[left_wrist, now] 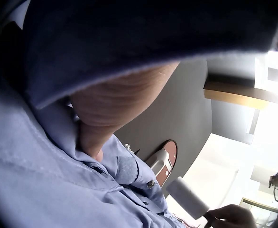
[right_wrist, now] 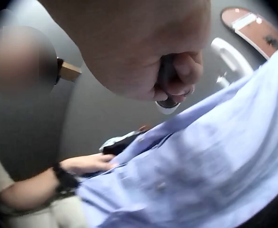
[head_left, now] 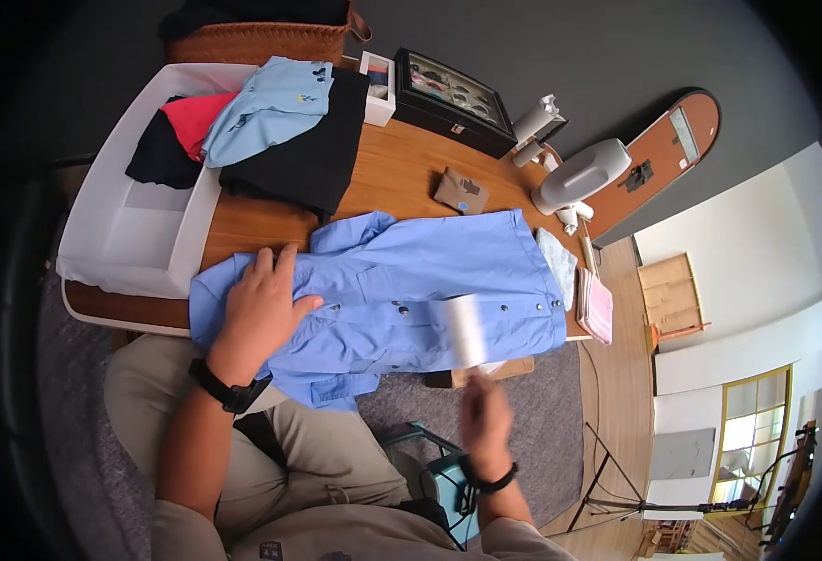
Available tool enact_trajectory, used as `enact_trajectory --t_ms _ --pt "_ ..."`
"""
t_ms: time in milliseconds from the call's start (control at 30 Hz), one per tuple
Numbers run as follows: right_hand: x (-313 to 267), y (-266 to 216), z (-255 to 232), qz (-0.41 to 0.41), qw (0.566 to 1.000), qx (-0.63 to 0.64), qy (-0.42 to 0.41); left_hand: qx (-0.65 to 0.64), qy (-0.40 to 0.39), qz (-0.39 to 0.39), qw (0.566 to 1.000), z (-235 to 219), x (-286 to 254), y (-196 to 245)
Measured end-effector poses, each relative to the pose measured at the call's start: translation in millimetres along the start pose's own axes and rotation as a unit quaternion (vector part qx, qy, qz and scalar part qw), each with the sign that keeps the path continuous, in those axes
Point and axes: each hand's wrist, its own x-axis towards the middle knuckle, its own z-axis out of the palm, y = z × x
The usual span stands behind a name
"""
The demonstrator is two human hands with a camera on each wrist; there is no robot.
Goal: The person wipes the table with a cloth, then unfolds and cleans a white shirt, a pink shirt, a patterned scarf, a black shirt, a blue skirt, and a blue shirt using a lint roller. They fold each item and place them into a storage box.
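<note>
A blue button-up shirt lies spread across the wooden table. The left hand rests on its collar end, fingers spread; in the left wrist view the thumb touches the cloth. Curled round the dark handle of a white lint roller, the right hand holds it over the shirt's lower front edge; roller and hand are blurred in the head view. The left wrist view shows the roller tilted, apart from the cloth. In the right wrist view the fingers wrap the handle.
On the left stands a white bin with folded clothes. Behind the shirt are a brown pouch, a black glass-topped case and a grey-white appliance. A pink cloth lies at the table's right end.
</note>
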Motion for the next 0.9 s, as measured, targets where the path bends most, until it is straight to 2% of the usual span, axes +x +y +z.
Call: enact_trajectory --t_ms 33,100,200,267,433,500,533,567,633,667,833,900 --pt "-0.2 -35.2 6.6 -0.054 0.997 0.043 -0.025 -0.002 0.005 0.003 1.000 0.0 -0.1 -0.2" --pt "-13.3 -76.2 16.0 -0.005 0.990 0.094 -0.104 -0.002 0.008 0.005 1.000 -0.5 -1.2 -1.3" --pt "-14.8 -70.7 29.5 0.047 0.990 0.109 -0.077 -0.003 0.009 0.007 1.000 -2.7 -1.0 -0.5" --pt "-13.5 -52.5 27.3 0.052 0.993 0.083 -0.064 -0.023 -0.025 -0.020 0.999 -6.0 0.2 2.3" --pt "-4.3 12.3 11.7 0.116 0.992 -0.041 -0.011 -0.023 -0.022 -0.023 0.999 -2.4 -0.1 1.8" --pt "-4.3 42.5 4.7 0.104 0.992 -0.076 0.013 -0.024 -0.014 -0.018 0.999 -2.2 0.2 1.3" --pt "-4.1 51.7 1.7 0.125 0.989 -0.077 0.028 -0.024 -0.014 -0.019 0.999 -2.4 0.0 1.5" --pt "-6.6 64.8 -3.0 0.191 0.978 -0.084 0.013 -0.025 -0.015 -0.019 0.999 -2.5 0.1 1.9" --pt "-9.1 94.2 -8.2 0.147 0.980 -0.120 0.061 -0.025 -0.017 -0.018 0.999 -3.6 0.2 2.9" --pt "-9.7 103.8 -13.8 0.184 0.973 -0.125 0.060 -0.024 -0.019 -0.020 0.999 -4.1 0.1 3.3" --pt "-20.0 155.2 -32.7 0.180 0.965 -0.173 0.080 -0.030 -0.021 -0.021 0.999 -3.0 0.4 3.1" --pt "-22.5 168.7 -43.4 0.243 0.947 -0.202 0.056 -0.026 -0.019 -0.022 0.999 -3.5 0.5 3.3"
